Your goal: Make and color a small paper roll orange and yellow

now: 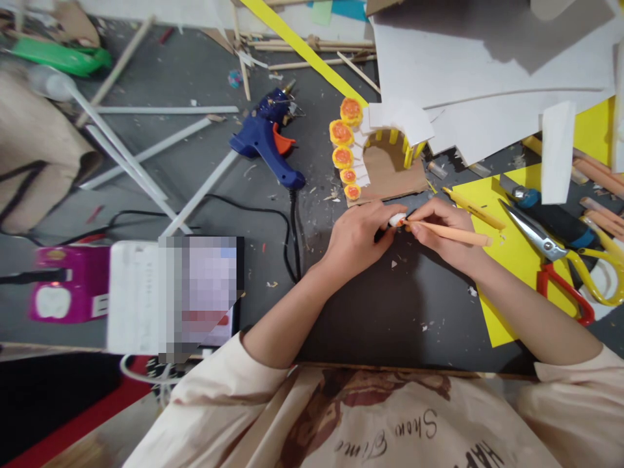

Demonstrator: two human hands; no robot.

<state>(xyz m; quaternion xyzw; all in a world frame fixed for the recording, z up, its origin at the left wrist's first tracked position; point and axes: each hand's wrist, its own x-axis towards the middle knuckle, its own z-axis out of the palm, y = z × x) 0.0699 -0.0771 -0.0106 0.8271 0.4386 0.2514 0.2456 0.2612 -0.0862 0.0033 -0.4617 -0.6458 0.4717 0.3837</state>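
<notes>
My left hand [358,237] is closed, pinching a small white piece [396,220] with an orange tip between thumb and fingers. My right hand [441,227] is closed round a peach-coloured pen [453,234], whose tip touches that white piece. Both hands rest on the dark grey table [380,312]. Just beyond them stands a small cardboard model [385,166] with a curved white stair, yellow posts and a row of orange-and-yellow round pieces [342,151].
A blue hot glue gun [268,138] lies at left of the model, its black cord [294,234] running toward me. Scissors and pliers [560,253] lie on yellow paper [507,253] at right. White sheets [487,71], white sticks [146,156] and a pink box [68,283] surround the area.
</notes>
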